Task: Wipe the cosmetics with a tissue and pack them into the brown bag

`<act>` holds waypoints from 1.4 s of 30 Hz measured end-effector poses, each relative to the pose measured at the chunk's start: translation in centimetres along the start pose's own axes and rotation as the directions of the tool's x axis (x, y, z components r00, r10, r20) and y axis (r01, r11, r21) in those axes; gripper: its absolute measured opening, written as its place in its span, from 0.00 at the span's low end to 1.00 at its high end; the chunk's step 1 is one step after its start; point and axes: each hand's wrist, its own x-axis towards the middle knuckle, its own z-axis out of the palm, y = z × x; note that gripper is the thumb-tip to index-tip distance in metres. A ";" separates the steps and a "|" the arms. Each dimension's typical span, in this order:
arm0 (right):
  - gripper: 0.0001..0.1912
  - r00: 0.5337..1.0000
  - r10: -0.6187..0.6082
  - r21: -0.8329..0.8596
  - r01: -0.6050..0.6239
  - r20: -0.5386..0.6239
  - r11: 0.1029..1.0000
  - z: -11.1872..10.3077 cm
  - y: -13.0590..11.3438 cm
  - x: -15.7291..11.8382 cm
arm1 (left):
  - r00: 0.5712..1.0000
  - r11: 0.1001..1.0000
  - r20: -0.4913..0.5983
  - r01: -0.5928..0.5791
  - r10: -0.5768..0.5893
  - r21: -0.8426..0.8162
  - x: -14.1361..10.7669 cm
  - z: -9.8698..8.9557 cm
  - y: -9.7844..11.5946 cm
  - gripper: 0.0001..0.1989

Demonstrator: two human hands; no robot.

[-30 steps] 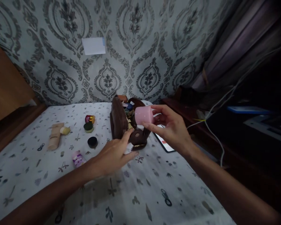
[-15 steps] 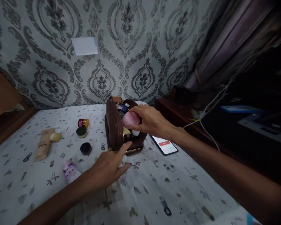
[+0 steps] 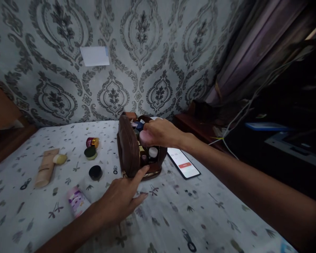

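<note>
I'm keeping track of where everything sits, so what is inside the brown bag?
Inside the brown bag are a pink container, partly covered by the right hand, and a white-topped container. The bottom is hidden.

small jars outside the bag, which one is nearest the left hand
The black jar. It sits apart, closest to the left hand; the dark green jar and the red-and-gold jar are paired farther back.
</note>
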 end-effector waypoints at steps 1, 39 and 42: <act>0.16 1.000 -0.003 -0.005 0.003 0.007 1.000 0.1 -0.1 0.1 | 1.000 1.000 0.005 -0.001 0.001 0.003 0.0 0.0 0.0 0.35; 0.15 0.994 -0.101 0.025 0.102 -0.053 0.994 3.4 0.2 4.4 | 0.996 0.996 0.076 0.043 -0.049 0.076 0.2 1.2 0.2 0.39; 0.13 0.994 -0.104 0.027 0.105 -0.041 0.994 2.6 0.1 3.6 | 0.997 0.999 0.064 0.050 -0.050 0.001 0.0 0.9 0.3 0.41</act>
